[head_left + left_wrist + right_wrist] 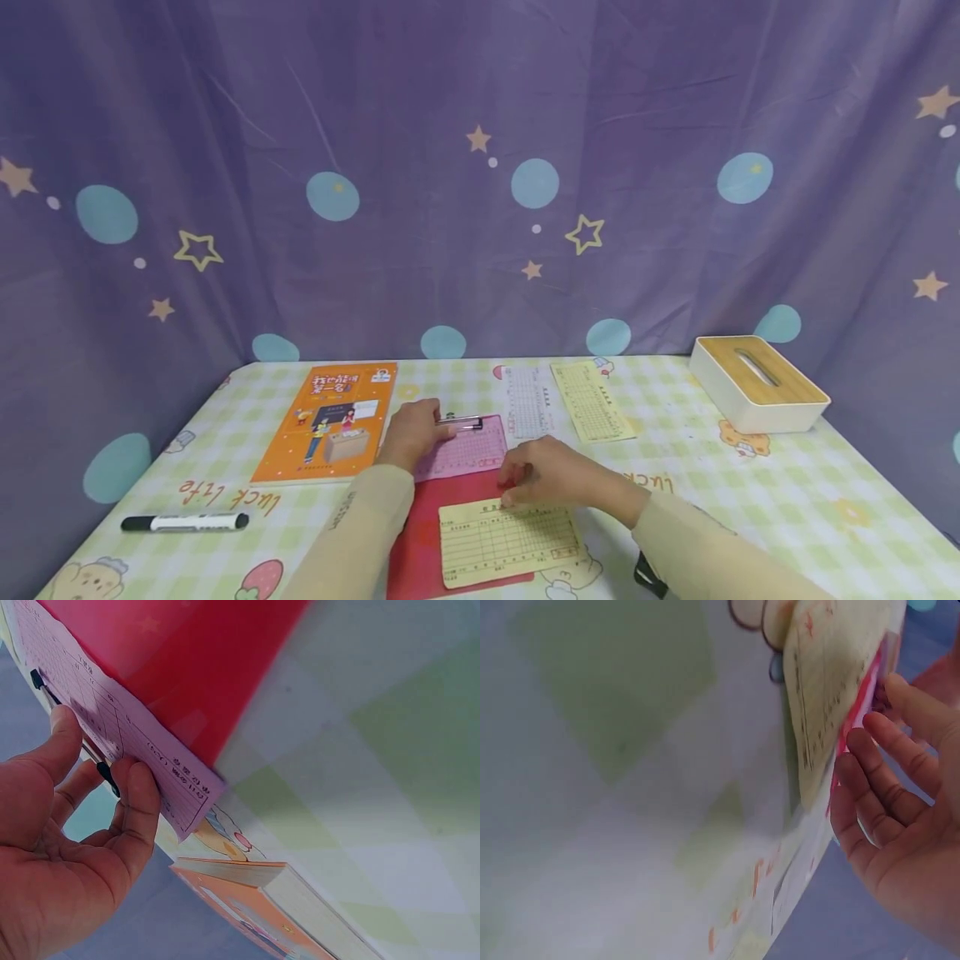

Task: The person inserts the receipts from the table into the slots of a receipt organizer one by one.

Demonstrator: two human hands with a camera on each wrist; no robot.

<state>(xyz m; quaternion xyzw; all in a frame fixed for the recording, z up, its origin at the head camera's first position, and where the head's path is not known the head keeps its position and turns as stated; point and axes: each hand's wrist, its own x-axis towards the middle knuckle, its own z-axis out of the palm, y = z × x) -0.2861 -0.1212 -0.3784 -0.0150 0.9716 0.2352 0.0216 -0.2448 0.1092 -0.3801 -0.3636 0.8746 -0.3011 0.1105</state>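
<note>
A red clipboard (420,533) lies on the table with its metal clip (467,423) at the far end. Under the clip is a pink printed slip (480,448), lying across the board's top. My left hand (415,432) pinches the clip; in the left wrist view its thumb and fingers are at the clip's bar, over the pink slip. A yellow slip (510,546) lies askew on the lower board, overhanging its right edge. Just above that slip's top edge hovers my right hand (551,475), fingers loosely bent, thumb apart from them, with nothing seen between them.
An orange book (330,425) lies left of the clipboard, with a marker (185,522) nearer the front. Behind the right hand are a white slip (527,404) and another yellow slip (592,402). A wooden-topped tissue box (757,383) stands at the back right.
</note>
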